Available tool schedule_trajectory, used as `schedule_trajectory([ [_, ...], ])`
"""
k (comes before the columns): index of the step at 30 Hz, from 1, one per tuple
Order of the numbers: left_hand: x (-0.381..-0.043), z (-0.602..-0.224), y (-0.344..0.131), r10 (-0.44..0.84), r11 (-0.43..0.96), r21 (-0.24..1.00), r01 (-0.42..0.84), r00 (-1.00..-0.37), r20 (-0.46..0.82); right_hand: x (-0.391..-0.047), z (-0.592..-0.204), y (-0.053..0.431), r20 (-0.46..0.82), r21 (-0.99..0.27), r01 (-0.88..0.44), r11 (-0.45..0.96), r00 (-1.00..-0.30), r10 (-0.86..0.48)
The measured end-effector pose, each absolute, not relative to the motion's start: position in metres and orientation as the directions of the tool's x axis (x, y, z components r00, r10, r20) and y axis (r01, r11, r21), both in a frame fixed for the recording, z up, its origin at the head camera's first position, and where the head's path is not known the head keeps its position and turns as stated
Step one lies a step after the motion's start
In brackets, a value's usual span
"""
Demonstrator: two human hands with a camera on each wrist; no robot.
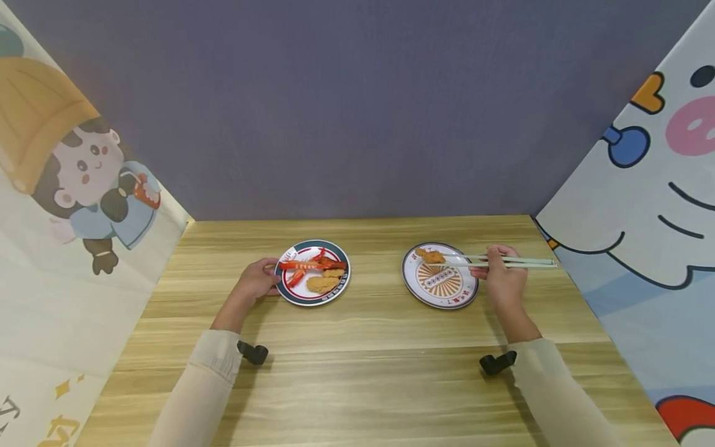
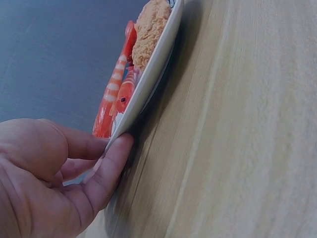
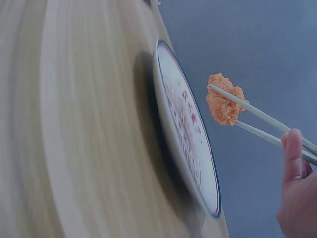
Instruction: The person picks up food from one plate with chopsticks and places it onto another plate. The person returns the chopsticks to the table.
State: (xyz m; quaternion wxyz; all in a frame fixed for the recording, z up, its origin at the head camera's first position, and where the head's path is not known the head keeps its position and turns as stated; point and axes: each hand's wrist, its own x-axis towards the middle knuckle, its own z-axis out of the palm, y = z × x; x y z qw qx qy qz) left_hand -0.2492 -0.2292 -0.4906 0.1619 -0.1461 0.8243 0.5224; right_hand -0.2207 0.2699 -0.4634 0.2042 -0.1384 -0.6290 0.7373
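Note:
In the head view, my left hand (image 1: 256, 280) pinches the left edge of a plate (image 1: 336, 251) with a green and red border. Red striped shrimp (image 1: 298, 265) lie on it with breaded fried pieces (image 1: 323, 285). The left wrist view shows the thumb and fingers at the plate's rim (image 2: 157, 64). My right hand (image 1: 505, 278) holds pale green chopsticks (image 1: 533, 263). Between their tips is a piece of fried chicken (image 3: 223, 101), apart from and above the white patterned right plate (image 1: 444, 282). That plate carries no other food.
Both plates stand on a wood-grain table (image 1: 368, 372). Behind it rises a grey-blue panel (image 1: 357, 112). Cartoon-printed panels flank the left (image 1: 50, 261) and right (image 1: 631, 205) sides. A black wrist mount shows at each cuff.

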Motion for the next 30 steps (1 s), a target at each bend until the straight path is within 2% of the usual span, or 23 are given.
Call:
schedule_trajectory([
  [8, -0.249, -0.491, -0.23, -0.062, 0.396, 0.821, -0.411, -0.904, -0.422, -0.24, -0.472, 0.245, 0.019, -0.98, -0.106, -0.167, -0.892, 0.451],
  [13, -0.25, -0.492, -0.231, -0.063, 0.393, 0.822, -0.411, -0.904, -0.422, -0.248, -0.472, 0.223, 0.034, -0.969, -0.138, -0.207, -0.897, 0.44],
  [30, -0.249, -0.493, -0.231, -0.069, 0.402, 0.816, -0.415, -0.902, -0.425, -0.27, -0.473, 0.146, 0.06, -0.965, -0.146, -0.217, -0.931, 0.361],
])
